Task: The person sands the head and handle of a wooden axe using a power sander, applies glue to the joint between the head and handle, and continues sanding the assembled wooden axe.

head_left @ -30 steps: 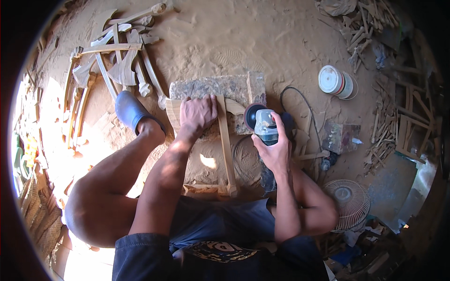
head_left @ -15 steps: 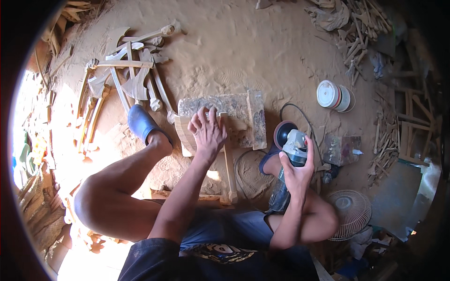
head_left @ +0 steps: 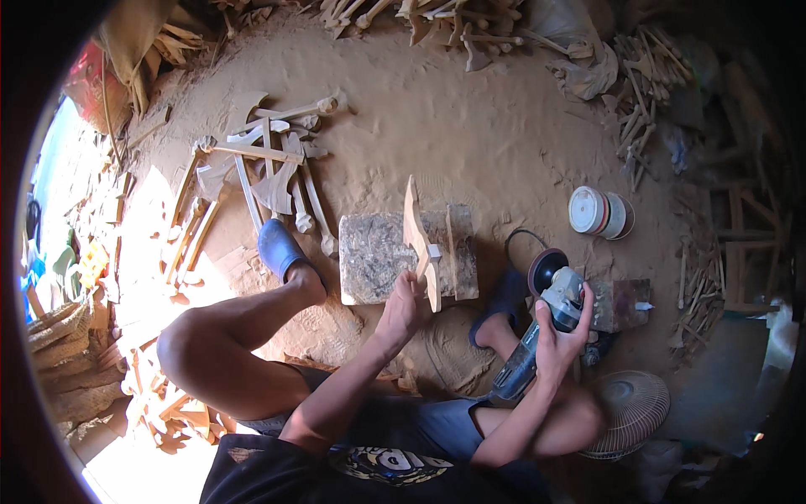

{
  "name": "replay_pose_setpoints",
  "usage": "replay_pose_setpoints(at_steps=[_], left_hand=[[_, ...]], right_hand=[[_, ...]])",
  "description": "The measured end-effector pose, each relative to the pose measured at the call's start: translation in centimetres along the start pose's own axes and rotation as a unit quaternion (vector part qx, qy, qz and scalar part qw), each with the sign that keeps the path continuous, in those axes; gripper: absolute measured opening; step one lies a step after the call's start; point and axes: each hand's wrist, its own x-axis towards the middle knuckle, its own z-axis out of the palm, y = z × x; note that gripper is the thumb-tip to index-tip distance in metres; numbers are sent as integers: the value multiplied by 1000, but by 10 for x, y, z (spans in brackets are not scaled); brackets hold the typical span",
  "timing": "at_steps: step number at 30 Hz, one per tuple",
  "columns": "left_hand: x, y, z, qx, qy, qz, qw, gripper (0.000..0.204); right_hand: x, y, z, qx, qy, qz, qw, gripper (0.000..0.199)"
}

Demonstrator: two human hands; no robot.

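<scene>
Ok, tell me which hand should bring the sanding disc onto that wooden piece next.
Right. The right hand already grips the angle grinder, its disc beside the stone block. The left hand is busy holding the carved wooden piece upright on that block, so it likely should only steady it.

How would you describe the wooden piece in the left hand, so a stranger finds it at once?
Find the stone block on the sandy floor, between the person's feet. The wooden piece rises from its near edge, gripped by the left hand. Unlike the carved pieces lying flat, it stands on edge.
</scene>
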Motion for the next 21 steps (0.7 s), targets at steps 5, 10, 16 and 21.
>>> replay_pose_setpoints(at_steps=[5, 10, 16, 21], left_hand=[[67, 99, -67, 48, -12, 77, 996, 69], [111, 146, -88, 262, -102, 119, 952, 69], [109, -4, -45, 343, -246, 262, 868, 43], [118, -89, -37, 142, -304, 277, 901, 45]], right_hand=[[3, 10, -7, 5, 24, -13, 1000, 77], [2, 10, -13, 28, 44, -5, 999, 77], [6, 6, -10, 20, 53, 0, 998, 79], [6, 11, 4, 10, -12, -42, 999, 79]])
